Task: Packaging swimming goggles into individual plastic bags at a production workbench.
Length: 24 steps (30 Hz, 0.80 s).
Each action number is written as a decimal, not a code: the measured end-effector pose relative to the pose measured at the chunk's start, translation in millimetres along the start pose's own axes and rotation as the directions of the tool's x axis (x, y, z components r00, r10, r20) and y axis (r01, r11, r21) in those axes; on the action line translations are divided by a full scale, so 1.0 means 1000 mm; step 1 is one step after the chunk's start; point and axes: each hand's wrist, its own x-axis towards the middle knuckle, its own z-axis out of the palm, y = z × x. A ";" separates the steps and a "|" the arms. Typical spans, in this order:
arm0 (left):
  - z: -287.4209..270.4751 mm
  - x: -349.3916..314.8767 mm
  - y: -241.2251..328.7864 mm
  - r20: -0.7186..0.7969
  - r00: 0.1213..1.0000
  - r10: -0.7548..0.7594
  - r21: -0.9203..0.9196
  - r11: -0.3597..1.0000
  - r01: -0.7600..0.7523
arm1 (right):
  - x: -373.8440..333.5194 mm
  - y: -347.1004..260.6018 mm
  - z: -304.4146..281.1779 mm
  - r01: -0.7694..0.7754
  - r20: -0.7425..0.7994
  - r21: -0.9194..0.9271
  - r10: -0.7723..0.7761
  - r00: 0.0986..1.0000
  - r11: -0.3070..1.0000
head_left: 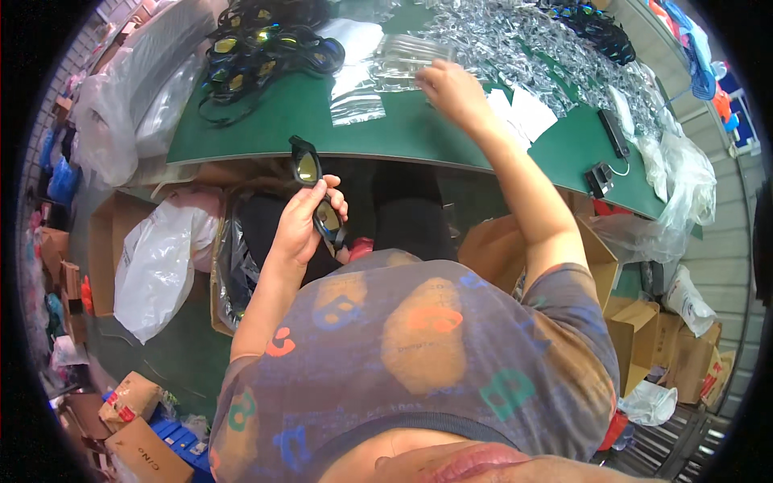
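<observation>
My left hand (pixel 304 221) grips a pair of black glasses with yellowish lenses (pixel 310 173), held below the edge of the green table (pixel 306 121). My right hand (pixel 452 90) reaches out over the table and touches a stack of clear plastic sleeves (pixel 403 58). A heap of similar black glasses (pixel 262 44) lies on the table's far left. Crinkled clear bags (pixel 515 40) cover the far right of the table.
White paper slips (pixel 523 113) and small black devices (pixel 600 179) lie on the table's right side. Large plastic bags (pixel 157 258) and cardboard boxes (pixel 644 330) crowd the floor on both sides. A black-lined box (pixel 241 241) sits under the table.
</observation>
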 end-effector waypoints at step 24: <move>0.010 0.011 0.013 0.076 0.997 0.033 0.154 0.987 -0.045 | 0.051 0.018 0.018 0.238 0.298 -0.259 -0.157 0.941 0.936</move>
